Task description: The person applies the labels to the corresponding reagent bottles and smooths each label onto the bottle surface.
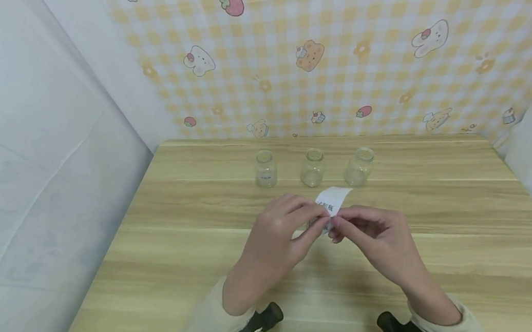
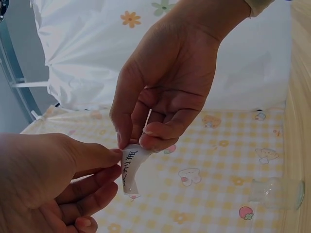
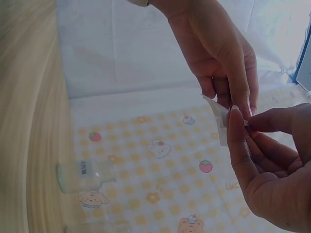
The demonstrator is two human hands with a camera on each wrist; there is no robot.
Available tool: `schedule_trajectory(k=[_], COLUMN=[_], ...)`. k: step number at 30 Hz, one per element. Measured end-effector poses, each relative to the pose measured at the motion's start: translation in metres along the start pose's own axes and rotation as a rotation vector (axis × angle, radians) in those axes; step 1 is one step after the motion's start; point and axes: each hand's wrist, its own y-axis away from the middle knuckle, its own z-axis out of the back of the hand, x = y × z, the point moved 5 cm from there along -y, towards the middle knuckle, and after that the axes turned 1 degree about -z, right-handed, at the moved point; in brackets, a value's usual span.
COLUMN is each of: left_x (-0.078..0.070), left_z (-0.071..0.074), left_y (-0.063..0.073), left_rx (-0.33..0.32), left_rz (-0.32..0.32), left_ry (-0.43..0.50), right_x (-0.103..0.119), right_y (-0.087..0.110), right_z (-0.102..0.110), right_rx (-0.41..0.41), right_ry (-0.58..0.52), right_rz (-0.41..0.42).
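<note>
A white strip of label stickers [image 1: 335, 197] with dark printed characters is held above the table in front of the jars. My left hand [image 1: 275, 232] pinches the strip between thumb and index finger. From the other side, my right hand [image 1: 384, 237] pinches it too, fingertips right beside the left ones. Curved and hanging, the strip [image 2: 130, 167] shows its print in the left wrist view. Its lower part is partly hidden behind the fingers in the head view. Past the hands stand a glass jar with a small label [image 1: 266, 170], a middle glass jar [image 1: 312, 169] and a right glass jar [image 1: 360, 167].
The three jars stand in a row on the wooden table [image 1: 167, 209], their mouths uncovered. Behind the table hangs a yellow checked cloth [image 1: 278, 72] with cartoon prints. A white sheet [image 1: 28, 151] hangs along the left side.
</note>
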Motion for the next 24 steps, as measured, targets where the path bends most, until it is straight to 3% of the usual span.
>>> schedule_trajectory(k=[5,10,24], left_x=[-0.0009,0.0001,0.0084], left_z=[-0.001,-0.0003,0.0044], left_y=[-0.0004,0.0004,0.0029], left_rx=[-0.004,-0.012,-0.083], left_rz=[-0.016,0.01,0.15], left_ry=[-0.016,0.001,0.002], right_x=[0.0003,-0.0016,-0.0047], right_y=[0.0,0.0,-0.0002], right_z=[-0.0012,-0.0021,-0.0027], right_rx=[-0.016,-0.02,-0.032], right_ry=[-0.058,-0.067,-0.068], right_rz=[0.073,0.087,0.025])
